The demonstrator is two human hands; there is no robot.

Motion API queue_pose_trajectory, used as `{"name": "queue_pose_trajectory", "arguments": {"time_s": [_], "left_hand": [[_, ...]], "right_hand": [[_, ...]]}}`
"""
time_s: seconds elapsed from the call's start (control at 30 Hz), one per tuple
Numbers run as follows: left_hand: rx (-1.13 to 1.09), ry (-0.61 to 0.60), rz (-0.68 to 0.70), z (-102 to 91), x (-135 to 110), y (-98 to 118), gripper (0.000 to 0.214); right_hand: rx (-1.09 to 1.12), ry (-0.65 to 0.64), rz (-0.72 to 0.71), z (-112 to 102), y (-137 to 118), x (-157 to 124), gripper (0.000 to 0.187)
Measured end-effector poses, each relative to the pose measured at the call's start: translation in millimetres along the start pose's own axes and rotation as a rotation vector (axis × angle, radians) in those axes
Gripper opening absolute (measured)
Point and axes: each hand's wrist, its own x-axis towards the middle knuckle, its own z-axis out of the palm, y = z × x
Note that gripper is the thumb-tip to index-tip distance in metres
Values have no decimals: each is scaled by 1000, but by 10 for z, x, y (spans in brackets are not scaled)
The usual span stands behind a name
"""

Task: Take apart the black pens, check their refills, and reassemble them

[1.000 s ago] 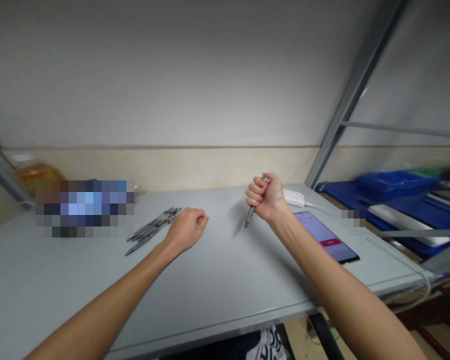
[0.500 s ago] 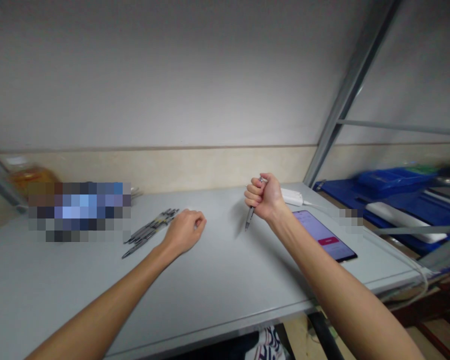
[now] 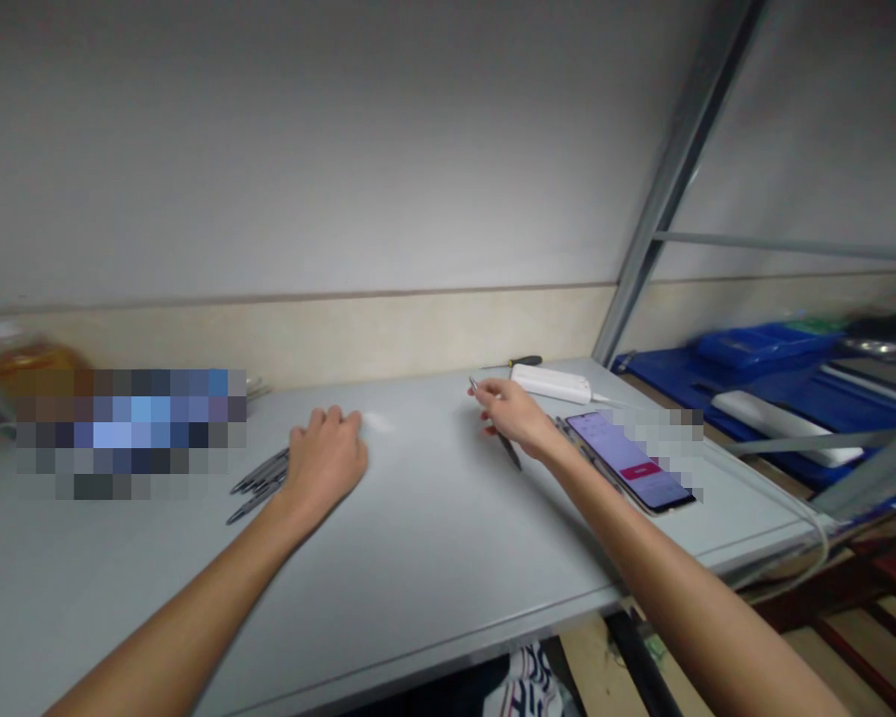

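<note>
My right hand is closed around a pen above the right half of the table. One end of this pen shows past the fingertips, and its dark end slants down below the hand. On the left, my left hand lies palm down with its fingers spread, over a bunch of dark pens. Their near ends stick out to the left of that hand, while their far ends are hidden under it. Whether its fingertips touch a pen is not visible.
A phone with a lit screen lies right of my right forearm, with slim pen-like things along its left edge. Behind are a white power strip with a cable and a screwdriver. A metal post rises at the right.
My left hand has moved left onto the pens, its fingers spreading. My right hand has turned from an upright fist to palm down, still holding its pen. The view has shifted slightly.
</note>
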Motion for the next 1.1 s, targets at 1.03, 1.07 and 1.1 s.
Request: {"name": "queue_pose_trajectory", "arguments": {"time_s": [1.03,1.07,1.1], "left_hand": [[50,-158,-46,-57,-1,-60,37],[42,-158,-44,-60,0,-57,37],[32,-156,-44,-62,3,-54,38]], "right_hand": [[-1101,176,-244,-559,525,-131,25],[-1100,164,-246,-570,530,-130,24],[-1099,154,-246,-581,535,-129,24]]}}
